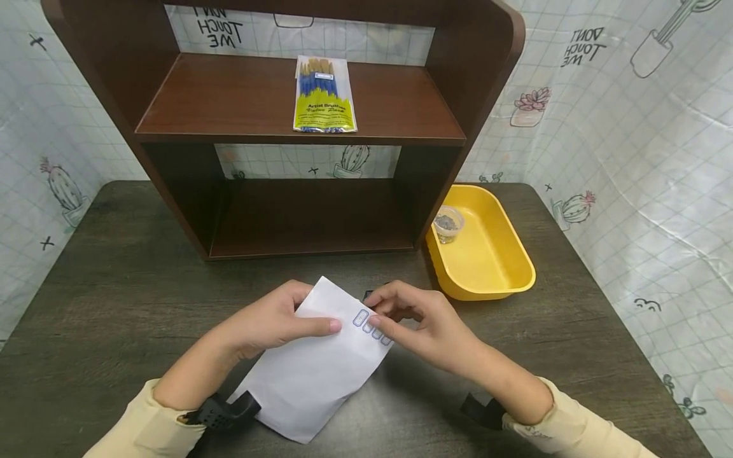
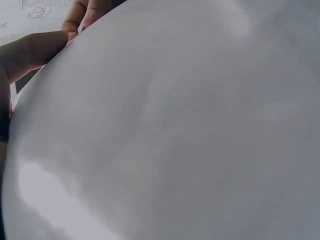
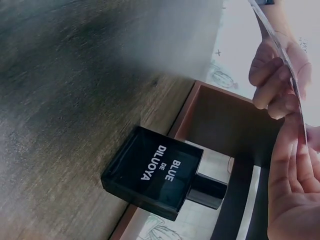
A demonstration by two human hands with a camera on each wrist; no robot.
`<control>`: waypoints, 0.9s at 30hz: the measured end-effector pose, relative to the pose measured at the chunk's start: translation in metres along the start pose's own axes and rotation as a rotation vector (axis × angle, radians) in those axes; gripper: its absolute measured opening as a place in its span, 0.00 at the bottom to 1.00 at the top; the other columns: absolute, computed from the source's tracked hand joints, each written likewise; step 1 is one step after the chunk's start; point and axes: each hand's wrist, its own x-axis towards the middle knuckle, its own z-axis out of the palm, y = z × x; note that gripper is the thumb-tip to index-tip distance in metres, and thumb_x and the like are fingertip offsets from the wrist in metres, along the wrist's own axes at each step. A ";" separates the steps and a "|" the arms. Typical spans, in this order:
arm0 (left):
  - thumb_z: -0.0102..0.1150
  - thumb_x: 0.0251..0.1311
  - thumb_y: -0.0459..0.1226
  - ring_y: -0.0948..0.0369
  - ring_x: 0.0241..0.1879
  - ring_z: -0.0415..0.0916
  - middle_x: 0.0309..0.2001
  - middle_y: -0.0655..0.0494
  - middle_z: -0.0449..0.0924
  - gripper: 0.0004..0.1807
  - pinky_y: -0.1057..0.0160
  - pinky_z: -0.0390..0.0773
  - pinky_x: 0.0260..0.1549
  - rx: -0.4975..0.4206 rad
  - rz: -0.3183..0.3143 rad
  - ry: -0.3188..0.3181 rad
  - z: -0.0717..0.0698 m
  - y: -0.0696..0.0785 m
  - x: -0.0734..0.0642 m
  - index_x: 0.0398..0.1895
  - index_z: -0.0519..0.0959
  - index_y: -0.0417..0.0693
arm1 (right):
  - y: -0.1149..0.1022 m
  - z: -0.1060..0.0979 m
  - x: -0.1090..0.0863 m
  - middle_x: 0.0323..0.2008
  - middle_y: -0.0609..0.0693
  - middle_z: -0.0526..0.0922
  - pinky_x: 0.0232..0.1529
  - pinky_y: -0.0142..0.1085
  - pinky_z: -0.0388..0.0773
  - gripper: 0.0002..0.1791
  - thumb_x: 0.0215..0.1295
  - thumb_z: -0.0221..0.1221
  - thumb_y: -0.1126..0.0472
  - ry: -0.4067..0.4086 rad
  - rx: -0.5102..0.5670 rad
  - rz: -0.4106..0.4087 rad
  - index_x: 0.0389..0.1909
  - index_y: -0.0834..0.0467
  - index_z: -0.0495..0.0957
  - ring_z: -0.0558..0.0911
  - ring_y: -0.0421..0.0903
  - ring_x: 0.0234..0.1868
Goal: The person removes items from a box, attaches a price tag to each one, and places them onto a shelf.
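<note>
A white paper envelope (image 1: 315, 385) with a row of blue printed boxes is held tilted over the table in the head view. My left hand (image 1: 280, 323) grips its upper left side, thumb lying across the front. At the boxed edge, my right hand (image 1: 418, 321) pinches the paper between thumb and fingers. Seen from the right wrist, the envelope is edge-on, with fingers of both hands against it. A dark perfume bottle (image 3: 155, 170) lettered "BLUE DE DILUOYA" stands on the table beyond; in the head view the right hand mostly hides it.
A brown wooden shelf (image 1: 303, 251) stands at the back. On its upper board lies a pack of artist brushes (image 1: 324, 105). To the right sits a yellow tray (image 1: 487, 248) holding a small clear cup (image 1: 448, 222) with grey bits inside. Patterned cloth hangs around the table.
</note>
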 end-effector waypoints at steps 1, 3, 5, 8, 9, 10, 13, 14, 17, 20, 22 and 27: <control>0.66 0.68 0.35 0.57 0.34 0.89 0.38 0.58 0.89 0.15 0.58 0.88 0.35 0.000 0.002 -0.003 0.001 0.000 0.000 0.51 0.83 0.33 | 0.000 0.000 0.000 0.38 0.48 0.89 0.39 0.33 0.87 0.13 0.65 0.69 0.71 0.007 -0.015 -0.019 0.48 0.57 0.83 0.86 0.38 0.36; 0.65 0.68 0.35 0.58 0.33 0.88 0.38 0.58 0.89 0.14 0.58 0.88 0.34 0.001 0.003 -0.006 0.001 0.001 0.000 0.51 0.82 0.33 | 0.000 0.001 0.000 0.39 0.48 0.89 0.40 0.33 0.87 0.14 0.64 0.69 0.71 0.022 -0.049 -0.061 0.48 0.57 0.83 0.85 0.38 0.37; 0.65 0.68 0.35 0.58 0.33 0.88 0.38 0.58 0.89 0.14 0.58 0.88 0.34 0.008 -0.001 -0.009 0.002 0.002 0.000 0.51 0.82 0.34 | -0.001 0.001 0.000 0.39 0.48 0.88 0.41 0.32 0.87 0.15 0.62 0.70 0.72 0.034 -0.080 -0.106 0.49 0.57 0.84 0.85 0.38 0.37; 0.65 0.69 0.36 0.57 0.34 0.88 0.39 0.56 0.89 0.14 0.57 0.88 0.34 0.022 -0.008 -0.016 0.003 0.003 -0.001 0.52 0.83 0.36 | -0.002 0.002 0.001 0.40 0.47 0.88 0.42 0.31 0.86 0.16 0.61 0.71 0.73 0.043 -0.114 -0.157 0.49 0.57 0.85 0.84 0.38 0.38; 0.65 0.69 0.36 0.57 0.34 0.88 0.40 0.55 0.89 0.14 0.57 0.88 0.35 0.026 -0.006 -0.020 0.004 0.003 -0.001 0.52 0.83 0.36 | -0.002 0.002 0.001 0.40 0.47 0.87 0.42 0.30 0.86 0.16 0.61 0.71 0.73 0.044 -0.120 -0.170 0.48 0.56 0.85 0.84 0.38 0.39; 0.64 0.69 0.36 0.57 0.34 0.88 0.40 0.54 0.89 0.14 0.57 0.88 0.35 0.029 -0.001 -0.024 0.004 0.003 -0.001 0.52 0.83 0.36 | -0.002 0.003 0.001 0.40 0.47 0.87 0.42 0.30 0.86 0.16 0.60 0.71 0.73 0.044 -0.126 -0.183 0.48 0.56 0.85 0.84 0.38 0.39; 0.63 0.70 0.35 0.58 0.34 0.88 0.41 0.52 0.89 0.13 0.58 0.88 0.34 0.031 0.022 -0.039 0.004 0.004 -0.002 0.52 0.83 0.36 | -0.003 0.003 0.001 0.40 0.47 0.87 0.42 0.29 0.85 0.16 0.60 0.71 0.73 0.043 -0.139 -0.216 0.48 0.57 0.85 0.83 0.38 0.39; 0.63 0.71 0.35 0.58 0.34 0.87 0.41 0.52 0.89 0.13 0.58 0.87 0.34 0.034 0.031 -0.044 0.005 0.004 -0.003 0.52 0.83 0.36 | -0.004 0.003 0.001 0.40 0.47 0.87 0.43 0.28 0.84 0.16 0.60 0.71 0.73 0.042 -0.142 -0.224 0.48 0.57 0.85 0.83 0.38 0.40; 0.62 0.71 0.34 0.60 0.33 0.86 0.41 0.52 0.88 0.12 0.59 0.87 0.34 0.046 0.051 -0.050 0.006 0.004 -0.003 0.51 0.83 0.36 | -0.005 0.003 0.001 0.41 0.47 0.87 0.43 0.28 0.84 0.16 0.59 0.72 0.73 0.038 -0.160 -0.233 0.47 0.56 0.86 0.83 0.38 0.40; 0.62 0.71 0.35 0.61 0.33 0.85 0.41 0.50 0.88 0.11 0.59 0.86 0.34 0.071 0.064 -0.046 0.007 0.004 -0.004 0.50 0.84 0.36 | -0.007 0.003 0.000 0.42 0.47 0.86 0.43 0.27 0.84 0.16 0.59 0.72 0.73 0.030 -0.196 -0.231 0.47 0.56 0.86 0.82 0.38 0.40; 0.62 0.71 0.35 0.61 0.34 0.85 0.42 0.48 0.88 0.11 0.60 0.86 0.34 0.107 0.082 -0.043 0.008 0.004 -0.004 0.50 0.84 0.38 | -0.008 0.003 -0.001 0.42 0.46 0.85 0.43 0.27 0.84 0.16 0.59 0.72 0.73 0.025 -0.229 -0.231 0.46 0.55 0.86 0.82 0.37 0.41; 0.61 0.72 0.35 0.62 0.36 0.84 0.44 0.47 0.88 0.10 0.61 0.85 0.36 0.188 0.115 -0.036 0.009 0.003 -0.004 0.50 0.85 0.40 | -0.010 0.003 -0.001 0.42 0.45 0.85 0.45 0.26 0.83 0.16 0.57 0.73 0.73 0.027 -0.341 -0.268 0.45 0.55 0.86 0.82 0.38 0.43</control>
